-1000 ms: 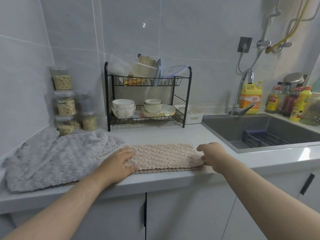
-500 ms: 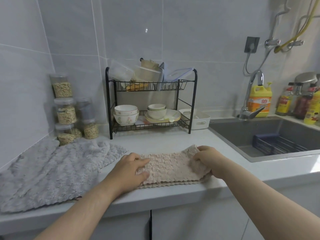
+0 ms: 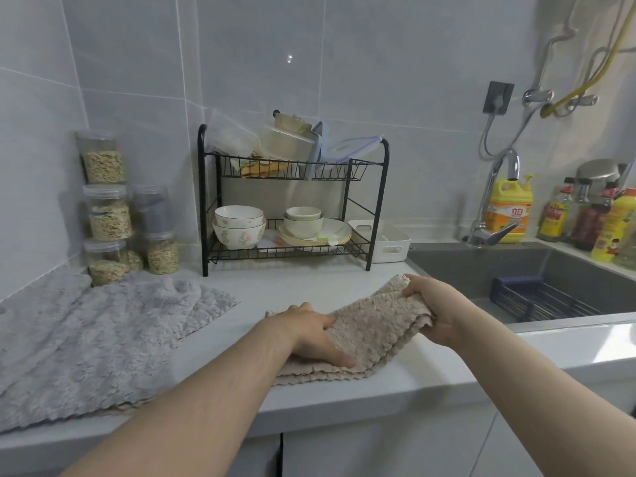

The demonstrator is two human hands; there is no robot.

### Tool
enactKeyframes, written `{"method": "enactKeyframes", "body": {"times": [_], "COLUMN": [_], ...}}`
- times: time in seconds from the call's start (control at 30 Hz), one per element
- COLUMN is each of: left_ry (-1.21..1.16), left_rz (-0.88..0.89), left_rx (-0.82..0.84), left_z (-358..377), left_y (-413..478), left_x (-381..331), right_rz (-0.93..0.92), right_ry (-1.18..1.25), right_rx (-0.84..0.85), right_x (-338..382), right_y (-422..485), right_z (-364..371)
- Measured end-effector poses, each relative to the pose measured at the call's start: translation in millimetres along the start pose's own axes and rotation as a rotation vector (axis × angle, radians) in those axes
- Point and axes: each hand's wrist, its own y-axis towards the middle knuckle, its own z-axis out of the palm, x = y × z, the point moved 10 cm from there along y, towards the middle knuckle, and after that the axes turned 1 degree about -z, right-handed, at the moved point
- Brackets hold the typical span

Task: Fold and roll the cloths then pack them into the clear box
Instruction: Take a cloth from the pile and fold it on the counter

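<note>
Two bare hands worked a folded beige cloth [image 3: 370, 333] at the front edge of the white table [image 3: 303, 287]. The left hand [image 3: 309, 333] lay flat, fingers spread, pinning the cloth's left end down. The right hand [image 3: 433, 309] had its fingers closed around the right end, lifting it off the table. Grey cloths [image 3: 103, 335] lay spread to the left, beside the dish rack [image 3: 292, 201].

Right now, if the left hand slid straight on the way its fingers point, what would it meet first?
Probably the raised fold of the beige cloth that the right hand grips; the left hand lies flat on that cloth, fingers pointing right.
</note>
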Motion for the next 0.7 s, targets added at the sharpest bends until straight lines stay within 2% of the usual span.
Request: {"method": "enactKeyframes", "body": {"times": [0.07, 0.2, 0.27, 0.4, 0.57, 0.7], "left_ry": [-0.067, -0.319, -0.252, 0.032, -0.044, -0.103], "left_rz": [0.032, 0.136, 0.083, -0.149, -0.154, -0.143], "left_rx": [-0.083, -0.385, -0.459, -0.350, -0.416, -0.461], "left_z": [-2.8, -22.7, -26.4, -2.9, 1.0, -1.6], "left_y": [-4.7, -35.7, -46.8, -44.7, -45.5, -47.0], "left_x": [-6.1, 11.4, 47.5, 129.1, 143.3, 145.4], "right_rz": [-0.058, -0.131, -0.168, -0.245, -0.390, -0.417], "right_ry": [-0.031, -0.112, -0.184, -0.432, -0.766, -1.125], "right_rx": [-0.038, -0.036, -0.017, -0.020, 0.061, 0.130], "right_x": [10.8, 33.3, 42.2, 47.8, 28.5, -8.7], "right_y": [1.5, -16.0, -26.1, -40.8, -43.8, -48.3], "right_z": [-2.8, 7.3, 19.1, 57.8, 131.0, 182.8]}}
